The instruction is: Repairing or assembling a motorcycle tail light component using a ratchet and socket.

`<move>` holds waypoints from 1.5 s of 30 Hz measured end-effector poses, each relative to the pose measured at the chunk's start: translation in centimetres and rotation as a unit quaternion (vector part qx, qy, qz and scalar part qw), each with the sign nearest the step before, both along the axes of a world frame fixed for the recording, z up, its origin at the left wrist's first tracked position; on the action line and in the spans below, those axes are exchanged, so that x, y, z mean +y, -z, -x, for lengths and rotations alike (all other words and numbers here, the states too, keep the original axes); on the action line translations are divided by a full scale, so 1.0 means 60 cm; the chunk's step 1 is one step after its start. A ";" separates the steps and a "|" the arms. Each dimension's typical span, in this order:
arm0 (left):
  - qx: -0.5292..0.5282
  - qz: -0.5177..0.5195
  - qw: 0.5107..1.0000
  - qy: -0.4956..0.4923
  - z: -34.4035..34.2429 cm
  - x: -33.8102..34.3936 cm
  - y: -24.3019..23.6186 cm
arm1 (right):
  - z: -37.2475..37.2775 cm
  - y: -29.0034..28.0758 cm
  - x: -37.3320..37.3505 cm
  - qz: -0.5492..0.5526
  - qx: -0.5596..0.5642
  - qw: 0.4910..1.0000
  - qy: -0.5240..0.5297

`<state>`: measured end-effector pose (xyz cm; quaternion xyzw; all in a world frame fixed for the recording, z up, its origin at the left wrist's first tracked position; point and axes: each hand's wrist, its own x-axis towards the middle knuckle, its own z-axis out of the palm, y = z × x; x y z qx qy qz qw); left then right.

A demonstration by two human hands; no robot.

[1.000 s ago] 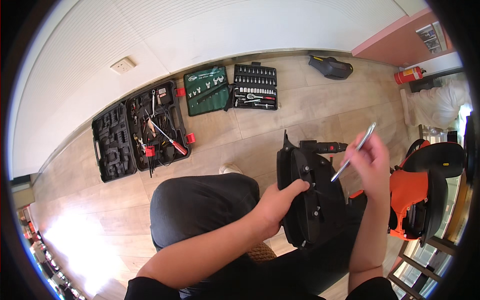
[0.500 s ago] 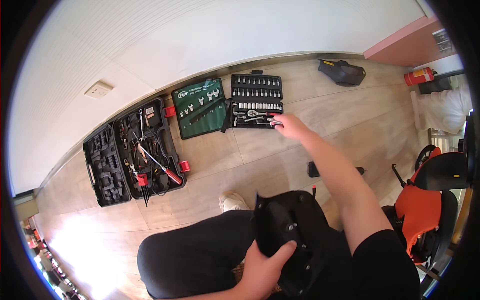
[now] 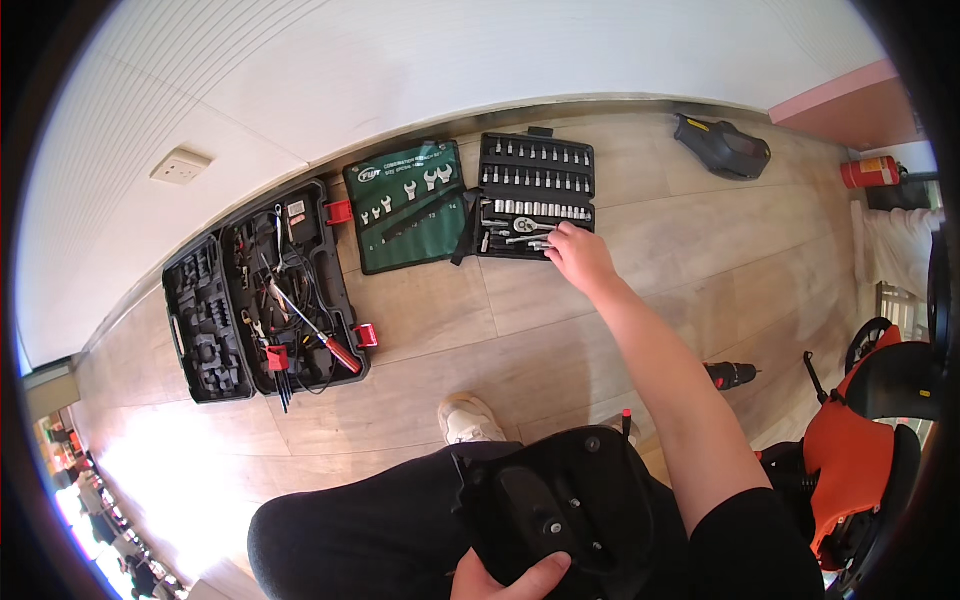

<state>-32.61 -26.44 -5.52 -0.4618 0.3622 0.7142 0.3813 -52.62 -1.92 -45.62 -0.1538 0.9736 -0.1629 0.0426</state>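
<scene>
Left grip [image 3: 500, 590], bare hand, bottom centre of the frame: grasping the curved black plastic shell [image 3: 565, 510], thumb pressed on its near edge. Shell: lower centre, over the person's lap, several metal fasteners on its face.

Black-trousered leg [image 3: 370, 510]: lower left of centre; pale shoe [image 3: 468, 420] beyond the knee.

Slim black rod with red tip [image 3: 627, 425]: just beyond the shell's upper right edge.

Orange and black machine [image 3: 850, 460]: lower right, cut by the dark rim.

Black and red power drill [image 3: 733, 375]: right of centre, on the pale wood floor [image 3: 560, 330], partly hidden by the right forearm.

Hinged black tool case [image 3: 205, 330]: left, lying open; moulded recesses in one half, mixed tools and cables in the other, including a red-handled screwdriver [image 3: 340, 352].

Right grip [image 3: 583, 256], bare hand, upper centre: fingers bent at the lower right corner of the socket case; whether clenched on a tool, cannot tell.

Open black socket case [image 3: 535, 167]: upper centre; rows of bits and silver sockets, ratchet [image 3: 525, 225] in the lower tray.

Green wrench pouch [image 3: 405, 250]: beside that case, unrolled, steel wrenches in a row.

Angular black shell with yellow mark [image 3: 725, 150]: upper right, by the wall.

Red fire extinguisher [image 3: 870, 172]: far right.

White wall outlet [image 3: 181, 166]: upper left.
</scene>
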 end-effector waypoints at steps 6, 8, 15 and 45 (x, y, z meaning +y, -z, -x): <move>0.012 0.005 1.000 -0.002 -0.005 -0.002 0.003 | 0.012 0.003 -0.009 -0.033 -0.007 0.998 -0.057; 0.014 0.006 1.000 -0.011 -0.004 -0.002 0.002 | 0.012 0.001 -0.010 -0.026 -0.025 0.998 -0.048; -0.007 0.015 1.000 -0.022 0.006 -0.003 -0.008 | 0.023 -0.024 -0.010 0.006 0.053 0.992 -0.112; 0.109 -0.002 0.990 -0.085 0.010 -0.021 0.007 | -0.005 -0.325 -0.069 0.571 -0.225 0.789 0.000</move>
